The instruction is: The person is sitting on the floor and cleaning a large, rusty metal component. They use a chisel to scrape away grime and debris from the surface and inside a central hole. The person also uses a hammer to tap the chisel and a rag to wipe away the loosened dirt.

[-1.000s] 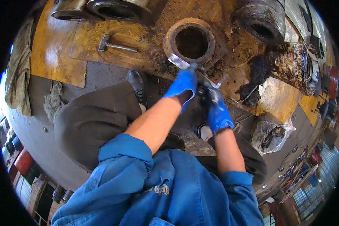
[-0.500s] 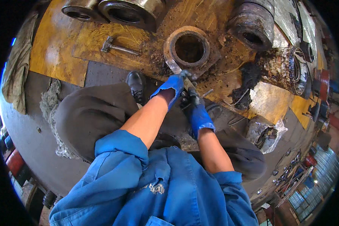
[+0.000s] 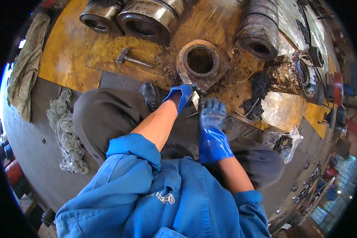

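Note:
My left hand (image 3: 181, 96), in a blue rubber glove, is closed around a flat metal bar (image 3: 195, 100) that looks like a scraper. The bar's far end rests against the near left edge of a thick, rusty metal ring (image 3: 181, 59). My right hand (image 3: 212, 113), gloved in the same blue with blackened fingers, is held flat with the fingers stretched out. It is just right of the bar's near end and appears apart from it. Dark crumbly grime surrounds the ring on the stained yellow board (image 3: 234, 85).
A hammer (image 3: 133, 59) lies left of the ring. Large metal cylinders (image 3: 148, 23) stand at the far left, with another dark cylinder (image 3: 260, 33) at the far right. Black rags (image 3: 256, 93), a grimy coiled roll (image 3: 287, 73), a plastic bag (image 3: 283, 144) and grey tangled threads (image 3: 67, 135) lie around my legs.
My right hand has let go of the bar, opened and drawn back toward me. My left hand keeps its hold near the ring. The whole view has shifted slightly.

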`<state>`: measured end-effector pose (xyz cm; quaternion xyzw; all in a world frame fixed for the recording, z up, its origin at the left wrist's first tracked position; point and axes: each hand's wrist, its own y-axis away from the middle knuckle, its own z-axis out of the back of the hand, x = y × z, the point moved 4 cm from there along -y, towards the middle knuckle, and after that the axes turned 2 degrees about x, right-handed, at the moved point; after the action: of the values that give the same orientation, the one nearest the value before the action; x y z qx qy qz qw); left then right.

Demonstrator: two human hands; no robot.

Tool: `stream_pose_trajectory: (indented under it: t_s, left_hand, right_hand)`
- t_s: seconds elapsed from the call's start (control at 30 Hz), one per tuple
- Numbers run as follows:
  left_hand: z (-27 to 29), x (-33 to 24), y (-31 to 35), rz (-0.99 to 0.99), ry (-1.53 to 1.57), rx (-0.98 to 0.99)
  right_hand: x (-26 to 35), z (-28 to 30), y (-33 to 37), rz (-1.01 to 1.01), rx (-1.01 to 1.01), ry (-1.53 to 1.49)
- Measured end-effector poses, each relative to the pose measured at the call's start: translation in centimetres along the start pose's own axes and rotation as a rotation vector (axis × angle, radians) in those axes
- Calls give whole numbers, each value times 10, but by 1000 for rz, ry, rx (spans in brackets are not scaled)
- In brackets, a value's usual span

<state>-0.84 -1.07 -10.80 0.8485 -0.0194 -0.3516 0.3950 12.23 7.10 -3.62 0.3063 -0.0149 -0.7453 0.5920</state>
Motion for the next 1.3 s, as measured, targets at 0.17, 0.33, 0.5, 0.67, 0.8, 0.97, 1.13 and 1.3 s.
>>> stream_pose_trajectory:
  t_s: [0.17,0.33,0.5,0.67,0.8,0.97,1.13,1.3]
  left_hand:
    - [28,8,2,-13,96,27]
    - [23,-31,35,-89,-784,-54]
    - [34,-78,102,8,-722,-106]
    - [17,-93,125,-12,-1523,-61]
    - [-37,-88,147,138,-1701,139]
    - [8,-52,115,-308,-2159,-225]
    - [20,-16,118,-596,-1637,-415]
    - [17,-44,106,-430,-1583,-455]
  right_hand:
    - [23,43,-28,71,42,-571]
    - [41,3,-49,-54,156,-842]
    - [53,49,-44,7,373,-1016]
    - [42,57,-43,149,359,-890]
    - [51,36,-38,126,290,-1008]
    - [70,60,-38,182,289,-975]
    - [101,32,-47,121,299,-923]
    - [88,10,-109,120,330,-1111]
